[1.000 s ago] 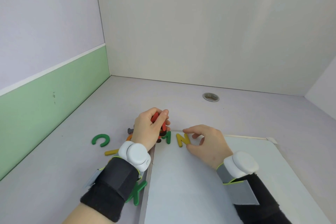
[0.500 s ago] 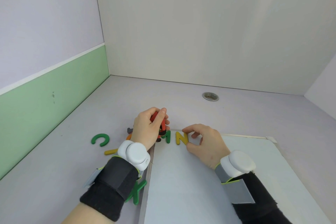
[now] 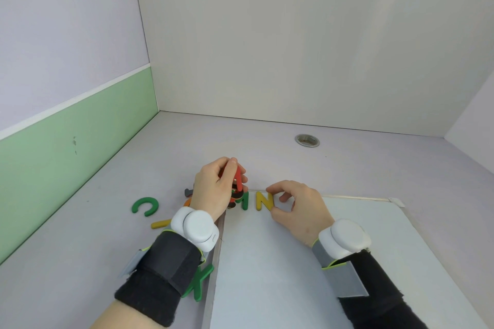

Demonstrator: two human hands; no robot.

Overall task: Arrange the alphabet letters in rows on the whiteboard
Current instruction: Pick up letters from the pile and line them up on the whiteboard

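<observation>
Whiteboard [image 3: 294, 262]: smooth, flat, white, thin pale frame, lying on matte lilac worktop [image 3: 107, 222]. Letters are thick, flat-cut, foam-like.

At whiteboard's far-left corner lies yellow N [image 3: 263, 201], with green letter [image 3: 244, 201] just left of it, partly hidden. Over whiteboard's far edge, right hand [image 3: 299, 208]: fingers curled, forefinger and thumb tips pinching the N's right side. Beside that same corner, left hand [image 3: 213, 189]: fingers clenched round a bunch of letters, red letter [image 3: 238, 177] uppermost.

Left of whiteboard, on worktop: green C [image 3: 144, 205], yellow letter [image 3: 160, 224], green K [image 3: 200, 283] against the frame.
</observation>
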